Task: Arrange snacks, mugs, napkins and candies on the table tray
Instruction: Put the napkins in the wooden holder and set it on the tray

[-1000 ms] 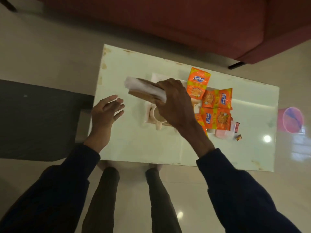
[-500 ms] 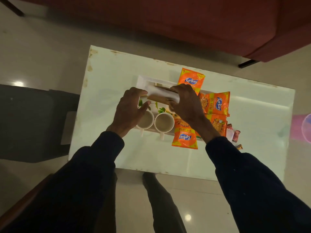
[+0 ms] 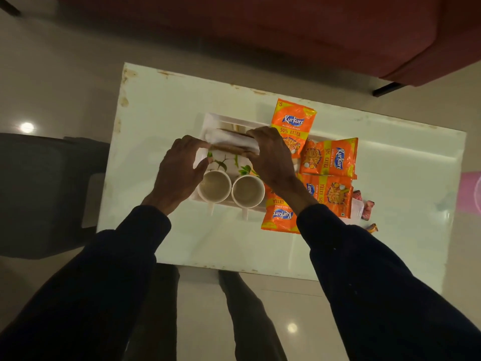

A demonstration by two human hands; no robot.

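On the white worktop we log a white tray holding two mugs side by side. Above them our left hand and right hand, fingers closed, grip opposite ends of a napkin bundle. Four orange snack packets lie rightward, candies beyond.

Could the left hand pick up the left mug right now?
Probably not at once: the left hand is next to the left mug, nothing between them, but its fingers are on the napkin bundle, held with the right hand.
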